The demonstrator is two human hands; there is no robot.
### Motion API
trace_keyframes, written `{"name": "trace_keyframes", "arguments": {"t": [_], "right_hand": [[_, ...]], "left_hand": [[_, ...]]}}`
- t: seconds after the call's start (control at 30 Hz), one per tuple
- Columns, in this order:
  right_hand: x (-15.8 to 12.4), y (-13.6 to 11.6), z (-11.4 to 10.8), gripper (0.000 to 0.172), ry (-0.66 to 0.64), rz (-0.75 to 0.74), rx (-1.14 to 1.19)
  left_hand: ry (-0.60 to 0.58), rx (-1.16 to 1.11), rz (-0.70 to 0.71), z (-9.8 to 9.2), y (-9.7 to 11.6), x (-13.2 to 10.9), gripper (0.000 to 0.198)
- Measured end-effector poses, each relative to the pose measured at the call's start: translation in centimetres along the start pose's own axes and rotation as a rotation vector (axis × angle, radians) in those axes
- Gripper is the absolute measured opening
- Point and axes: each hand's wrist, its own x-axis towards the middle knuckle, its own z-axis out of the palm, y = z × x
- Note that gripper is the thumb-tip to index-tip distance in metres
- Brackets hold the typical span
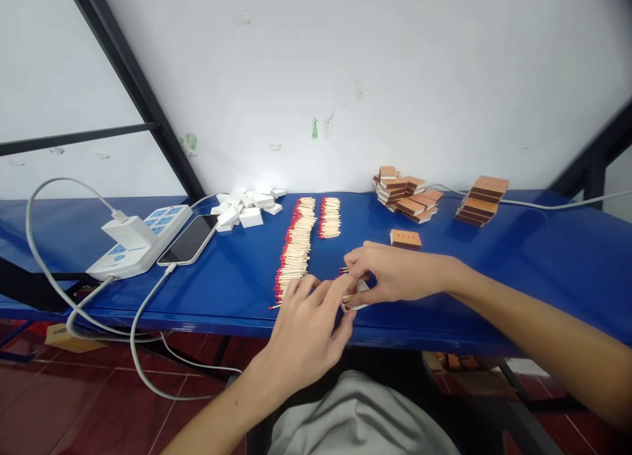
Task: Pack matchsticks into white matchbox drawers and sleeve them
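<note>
A small white matchbox tray [363, 297] sits between my two hands near the front edge of the blue table; a few matches show at it, partly hidden by fingers. My left hand [311, 317] is closed at the tray's left side, thumb below and index finger above. From the right, my right hand [390, 270] pinches the same tray, its fingertips meeting those of the left. A few match heads [343, 270] poke out beside the right fingertips. Left of the hands lies a long row of red-tipped matches [296, 244], with a shorter row of matches [330, 218] beside it.
White empty trays [251, 216] are heaped at the back left. Brown matchboxes [405, 195] are piled at the back, with a stack of matchboxes [481, 201] further right and a single matchbox [405, 239] nearer. A phone [190, 239] and power strip [143, 241] with cables lie left.
</note>
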Motion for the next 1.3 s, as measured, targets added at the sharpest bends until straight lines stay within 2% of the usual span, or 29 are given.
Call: {"name": "trace_keyframes", "arguments": {"t": [0.1,0.23,0.33,0.5,0.67,0.8,0.9,1.07,1.3], "right_hand": [[-0.1,-0.2,-0.2,0.026,-0.022,0.004,0.021],[-0.3,-0.2,-0.5,0.02,-0.031,0.113,0.057],[-0.3,0.3,-0.6,0.021,-0.045,0.161,0.102],[-0.2,0.7,-0.5,0.024,-0.041,0.148,0.12],[-0.4,0.8,-0.9,0.027,-0.028,0.157,0.182],[-0.2,1.6,-1.1,0.033,0.163,0.162,0.209],[0.1,2.7,-0.7,0.035,0.239,0.158,0.062],[0.3,3.4,0.2,0.044,0.2,0.175,-0.089],[0.5,2.6,0.6,0.031,0.175,0.193,-0.069]], "left_hand": [[0.067,0.009,0.005,-0.2,-0.2,0.0,0.028],[0.156,-0.037,0.017,0.1,-0.5,0.2,0.016],[0.224,-0.072,0.042,0.4,-0.7,0.3,0.014],[0.29,-0.062,0.066,1.0,-0.9,0.2,0.013],[0.27,-0.05,0.12,1.3,-1.2,0.1,0.014],[0.197,-0.057,0.186,1.2,-1.1,0.2,0.017],[0.159,-0.04,0.246,0.9,-0.9,0.2,0.016],[0.118,0.013,0.292,0.6,-0.8,0.1,0.012],[0.039,0.028,0.306,0.7,-0.9,0.1,0.014]]}}
